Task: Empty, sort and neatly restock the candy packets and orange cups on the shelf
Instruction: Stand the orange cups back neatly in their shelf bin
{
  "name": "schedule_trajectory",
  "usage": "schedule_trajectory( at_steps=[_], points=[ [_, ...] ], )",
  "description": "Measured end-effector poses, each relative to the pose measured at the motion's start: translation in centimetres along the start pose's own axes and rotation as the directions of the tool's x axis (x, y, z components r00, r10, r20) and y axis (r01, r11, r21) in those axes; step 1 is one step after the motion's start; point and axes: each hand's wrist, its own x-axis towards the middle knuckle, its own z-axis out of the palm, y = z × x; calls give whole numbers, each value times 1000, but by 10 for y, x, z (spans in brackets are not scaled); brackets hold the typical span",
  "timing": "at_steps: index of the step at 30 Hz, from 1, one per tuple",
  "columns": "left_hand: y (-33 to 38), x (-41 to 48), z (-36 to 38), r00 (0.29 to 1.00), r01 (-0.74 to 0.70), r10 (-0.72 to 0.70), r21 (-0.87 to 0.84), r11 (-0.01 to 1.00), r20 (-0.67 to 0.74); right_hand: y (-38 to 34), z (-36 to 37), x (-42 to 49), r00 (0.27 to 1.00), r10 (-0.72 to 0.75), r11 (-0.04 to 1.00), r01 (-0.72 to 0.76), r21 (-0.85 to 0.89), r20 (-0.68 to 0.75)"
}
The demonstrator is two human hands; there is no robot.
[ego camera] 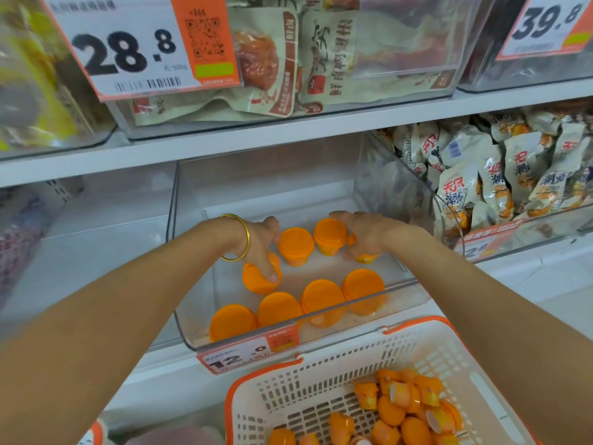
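Both my hands reach into a clear plastic bin [414, 285] on the middle shelf. My left hand [261, 248], with a gold bangle on the wrist, grips a tilted orange cup [256, 281]. My right hand [364, 234] holds another orange cup [365, 258] from above at the bin's right side. Two upright orange cups [295, 245] stand between the hands, and several more [321, 300] stand in a row along the bin's front. Candy packets [500, 175] fill the bin to the right.
A white basket with orange trim [426, 342] sits below the shelf, holding several loose orange cups [401, 409]. Price tags [237, 356] hang on the bin fronts. The upper shelf carries clear bins of beige snack bags [288, 59].
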Motion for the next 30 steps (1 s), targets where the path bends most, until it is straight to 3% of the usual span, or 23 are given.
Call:
schedule_trajectory(
  at_steps=[3,6,11,14,22,27,30],
  points=[
    [-8,2,-11,994,77,-68,-118,990,80,1,0,1,1000,-16,1000,16,8,-9],
    [-14,4,-23,992,127,-129,-126,984,-5,1,0,4,999,-42,999,42,18,-29],
    [-11,13,-20,992,100,-97,30,995,-76,-9,-3,6,997,-66,997,65,42,35],
    [-3,11,-13,998,57,-59,178,982,9,-13,-7,5,995,-80,993,74,90,67],
    [6,-15,-2,977,75,-154,440,895,146,-37,2,4,952,-286,930,248,272,110],
    [2,-14,7,999,22,-34,283,959,39,-25,0,-6,965,-231,929,182,322,121],
    [3,-15,12,997,14,-38,316,949,69,-24,4,-9,960,-246,931,196,308,133]
  ],
)
